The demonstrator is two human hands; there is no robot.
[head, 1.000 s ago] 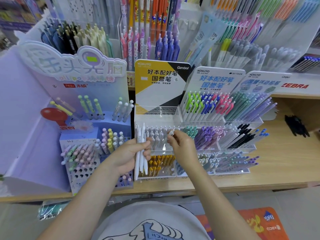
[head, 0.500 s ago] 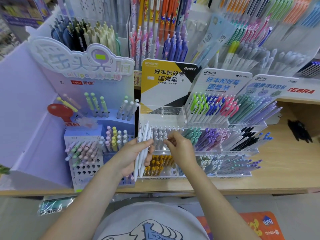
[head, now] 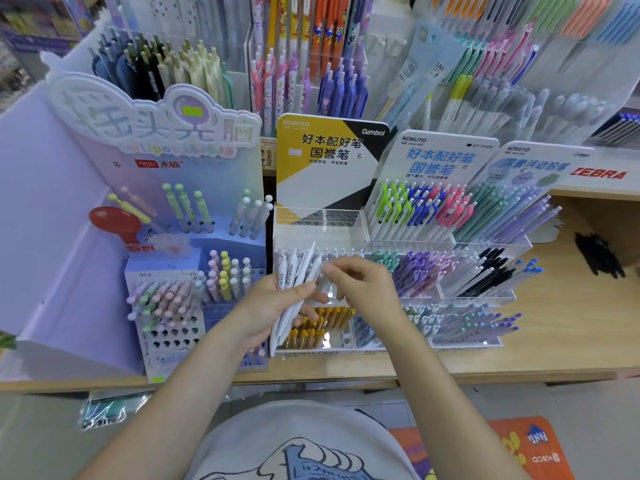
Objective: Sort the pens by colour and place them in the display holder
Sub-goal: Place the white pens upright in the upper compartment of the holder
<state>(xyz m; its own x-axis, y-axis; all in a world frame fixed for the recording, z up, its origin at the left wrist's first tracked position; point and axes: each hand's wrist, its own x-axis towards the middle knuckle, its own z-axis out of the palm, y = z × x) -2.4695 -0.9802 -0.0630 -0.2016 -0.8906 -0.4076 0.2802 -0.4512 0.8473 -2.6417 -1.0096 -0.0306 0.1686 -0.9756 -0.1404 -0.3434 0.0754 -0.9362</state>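
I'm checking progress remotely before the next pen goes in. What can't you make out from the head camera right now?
- Right hand: fingertips motion-blurred at the pen tops; unclear whether it pinches a pen.
- White pens in left hand: exact count unclear, they overlap and the fingers cover them.
- Middle tier of the clear holder: partly hidden behind both hands.
- Pen labels: too small to read.
- Upper racks: blurred, cut off by top edge.

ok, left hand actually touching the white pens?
Touching. The head view shows the left hand with its thumb laid across the bundle of white pens and fingers curled behind them, no gap; the pens fan out above the grip.
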